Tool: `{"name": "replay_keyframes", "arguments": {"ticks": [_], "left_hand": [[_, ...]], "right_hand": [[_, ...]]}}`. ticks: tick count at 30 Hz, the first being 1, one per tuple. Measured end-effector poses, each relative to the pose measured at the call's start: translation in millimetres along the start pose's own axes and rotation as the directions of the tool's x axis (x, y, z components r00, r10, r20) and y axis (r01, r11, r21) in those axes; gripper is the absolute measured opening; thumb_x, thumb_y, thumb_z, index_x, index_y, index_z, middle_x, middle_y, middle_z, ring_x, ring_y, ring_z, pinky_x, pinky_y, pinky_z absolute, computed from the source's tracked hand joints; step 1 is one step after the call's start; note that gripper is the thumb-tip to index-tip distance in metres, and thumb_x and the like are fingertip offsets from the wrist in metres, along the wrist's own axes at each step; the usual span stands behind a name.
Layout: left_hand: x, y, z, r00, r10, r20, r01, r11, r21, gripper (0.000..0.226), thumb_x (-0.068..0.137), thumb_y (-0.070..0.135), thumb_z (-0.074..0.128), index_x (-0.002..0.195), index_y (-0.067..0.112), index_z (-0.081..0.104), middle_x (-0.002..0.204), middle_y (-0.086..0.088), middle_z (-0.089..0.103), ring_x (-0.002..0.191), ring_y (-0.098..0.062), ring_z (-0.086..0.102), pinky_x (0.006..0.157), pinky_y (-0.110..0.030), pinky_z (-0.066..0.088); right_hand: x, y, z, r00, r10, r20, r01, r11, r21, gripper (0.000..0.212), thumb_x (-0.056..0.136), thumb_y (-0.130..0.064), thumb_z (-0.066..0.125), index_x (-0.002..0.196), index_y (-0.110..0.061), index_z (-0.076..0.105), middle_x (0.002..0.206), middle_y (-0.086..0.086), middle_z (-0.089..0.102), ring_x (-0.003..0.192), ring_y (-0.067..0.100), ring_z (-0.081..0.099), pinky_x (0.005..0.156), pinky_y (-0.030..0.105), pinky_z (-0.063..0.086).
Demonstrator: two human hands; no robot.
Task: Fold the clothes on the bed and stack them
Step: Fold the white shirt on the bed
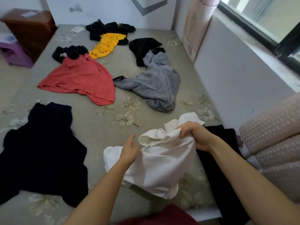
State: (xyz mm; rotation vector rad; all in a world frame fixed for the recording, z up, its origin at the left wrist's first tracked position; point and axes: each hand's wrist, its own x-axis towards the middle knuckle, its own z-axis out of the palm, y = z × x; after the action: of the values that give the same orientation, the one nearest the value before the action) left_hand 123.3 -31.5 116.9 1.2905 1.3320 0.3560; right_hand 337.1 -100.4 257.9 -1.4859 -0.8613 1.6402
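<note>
A crumpled white garment [155,166] is at the near edge of the bed. My right hand [196,135] grips a bunch of its upper edge and lifts it. My left hand [129,150] is open, fingers apart, against the garment's left side. Unfolded clothes lie spread over the grey flowered bed [103,120]: a dark navy garment [43,153] near left, a red shirt [81,78] in the middle, a grey knit garment [155,83] to its right, a yellow one [105,45] further back, and black pieces [110,29] at the far end. A black garment [219,159] lies under my right arm.
A brown cabinet [30,28] and a purple stool [14,54] stand at the far left beside the bed. A white wall and window [263,25] run along the right. A pink quilted cover [276,140] sits at the near right.
</note>
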Motion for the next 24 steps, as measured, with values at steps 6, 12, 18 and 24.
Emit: {"name": "replay_keyframes", "arguments": {"ticks": [6, 12, 18, 24], "left_hand": [[22, 13, 19, 0.988, -0.113, 0.101, 0.109, 0.993, 0.040, 0.073, 0.081, 0.020, 0.072, 0.145, 0.021, 0.035, 0.132, -0.013, 0.054, 0.117, -0.031, 0.054, 0.100, -0.043, 0.044], [21, 37, 15, 0.991, -0.080, 0.107, 0.080, 0.997, 0.005, 0.024, 0.098, 0.006, 0.040, 0.099, 0.009, 0.064, 0.090, -0.014, 0.063, 0.058, -0.020, 0.063, 0.043, -0.020, 0.044], [23, 126, -79, 0.974, 0.024, -0.225, -0.079, 0.967, -0.242, 0.038, 0.091, -0.007, 0.032, 0.116, 0.011, 0.054, 0.092, -0.016, 0.060, 0.057, -0.025, 0.058, 0.040, -0.023, 0.052], [-19, 222, -133, 0.913, 0.248, -0.324, -0.340, 0.901, -0.269, 0.030, 0.094, 0.000, 0.037, 0.113, 0.011, 0.056, 0.095, -0.007, 0.062, 0.078, -0.018, 0.063, 0.053, -0.029, 0.054]], "right_hand": [[-22, -25, 2, 0.984, -0.037, 0.173, 0.038, 0.999, -0.004, 0.047, 0.023, -0.020, 0.074, 0.064, 0.003, 0.073, 0.059, 0.013, 0.067, 0.056, 0.022, 0.063, 0.059, 0.022, 0.051], [-48, -40, -22, 0.990, -0.104, 0.094, 0.093, 0.989, 0.113, 0.046, 0.029, -0.020, 0.075, 0.067, 0.006, 0.072, 0.062, 0.019, 0.066, 0.058, 0.028, 0.063, 0.062, 0.026, 0.052], [-40, -44, -62, 0.902, -0.063, -0.428, 0.157, 0.969, 0.188, 0.041, 0.066, -0.007, 0.058, 0.103, 0.009, 0.066, 0.110, 0.026, 0.064, 0.101, 0.038, 0.062, 0.096, 0.041, 0.046], [-25, -89, -50, 0.802, -0.257, -0.539, 0.377, 0.918, 0.124, 0.022, 0.079, -0.003, 0.053, 0.095, 0.003, 0.068, 0.096, 0.018, 0.066, 0.090, 0.029, 0.062, 0.087, 0.035, 0.048]]}}
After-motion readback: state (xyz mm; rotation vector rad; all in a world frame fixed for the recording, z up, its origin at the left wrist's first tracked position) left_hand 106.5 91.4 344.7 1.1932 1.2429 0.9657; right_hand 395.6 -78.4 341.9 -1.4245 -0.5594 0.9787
